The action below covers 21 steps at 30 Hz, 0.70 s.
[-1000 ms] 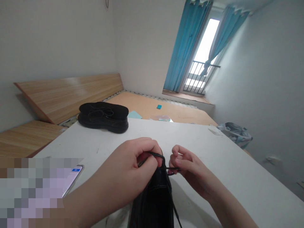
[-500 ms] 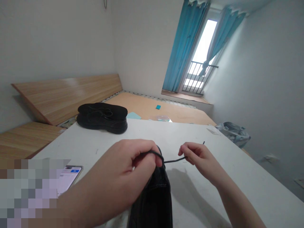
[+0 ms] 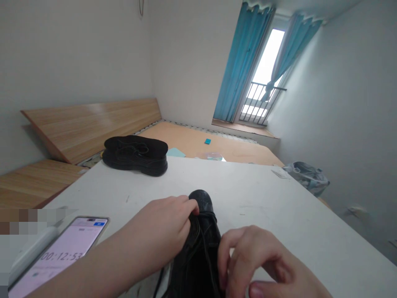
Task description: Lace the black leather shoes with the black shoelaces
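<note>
A black leather shoe lies on the white table right in front of me, toe pointing away. My left hand rests on its left side, fingers curled and pinched at the lacing near the toe. My right hand is low at the shoe's right side, fingers curled against the upper; what they hold is hidden. A thin black lace runs down the shoe's top. A second black shoe sits at the table's far left edge.
A phone with a lit timer screen lies at the table's near left. Beyond the table are wooden bed boards, a wooden floor, blue curtains by a balcony door, and a bag at the right wall.
The right hand, which held the lace end stretched out to the right, has come back down to the shoe. The left hand has dropped lower, uncovering the toe.
</note>
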Available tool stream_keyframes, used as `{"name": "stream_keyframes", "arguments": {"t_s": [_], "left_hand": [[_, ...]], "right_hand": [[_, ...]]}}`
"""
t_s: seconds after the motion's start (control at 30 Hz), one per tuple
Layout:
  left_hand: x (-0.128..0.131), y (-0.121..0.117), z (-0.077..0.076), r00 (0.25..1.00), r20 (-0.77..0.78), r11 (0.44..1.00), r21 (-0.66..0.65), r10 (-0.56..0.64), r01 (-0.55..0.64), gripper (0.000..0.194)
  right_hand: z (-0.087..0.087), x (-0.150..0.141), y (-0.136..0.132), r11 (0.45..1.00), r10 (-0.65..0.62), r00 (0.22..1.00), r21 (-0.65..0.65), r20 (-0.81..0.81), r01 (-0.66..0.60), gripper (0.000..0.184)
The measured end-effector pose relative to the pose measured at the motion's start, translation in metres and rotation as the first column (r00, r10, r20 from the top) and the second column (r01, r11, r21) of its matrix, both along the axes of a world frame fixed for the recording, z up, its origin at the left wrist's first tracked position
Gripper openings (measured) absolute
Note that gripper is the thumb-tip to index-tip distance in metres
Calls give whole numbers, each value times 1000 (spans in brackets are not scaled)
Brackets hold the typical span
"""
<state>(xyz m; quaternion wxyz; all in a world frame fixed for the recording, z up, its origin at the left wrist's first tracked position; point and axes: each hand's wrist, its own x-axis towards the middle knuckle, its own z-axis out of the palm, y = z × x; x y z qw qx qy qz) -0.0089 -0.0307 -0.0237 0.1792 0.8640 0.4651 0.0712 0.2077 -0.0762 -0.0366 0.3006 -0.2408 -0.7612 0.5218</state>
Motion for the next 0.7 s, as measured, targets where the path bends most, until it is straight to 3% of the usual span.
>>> {"name": "stream_keyframes", "arguments": {"t_s": [0.03, 0.1, 0.17, 0.23, 0.3, 0.4, 0.6, 0.7], "left_hand": [[1, 0, -2, 1000, 11, 1000, -6, -10, 10, 35], [2, -1, -5, 1000, 21, 1000, -1, -13, 13, 34], [3, -2, -8, 1000, 11, 1000, 3, -14, 14, 33], [4, -3, -10, 1000, 4, 1000, 5, -27, 27, 33], [4, -2, -11, 997, -29, 997, 19, -74, 75, 35], [4, -1, -10, 983, -101, 987, 40, -153, 158, 39], [3, -3, -10, 953, -196, 963, 95, -232, 254, 33], [2, -6, -11, 926, -128, 918, 137, -356, 372, 33]], "right_hand": [[-1, 1, 0, 1000, -15, 1000, 2, 27, 15, 30], [-6, 1, 6, 977, -204, 976, 76, 79, 198, 30], [-14, 0, 15, 884, -454, 879, 195, 144, 425, 23], [-23, -3, 25, 806, -583, 779, 289, 232, 517, 15], [-29, -6, 31, 809, -584, 745, 312, 322, 498, 11], [-34, -8, 35, 840, -542, 747, 247, 385, 483, 8], [-37, -4, 39, 892, -447, 830, 93, 334, 443, 16], [-38, -5, 41, 904, -425, 847, 109, 320, 412, 20]]}}
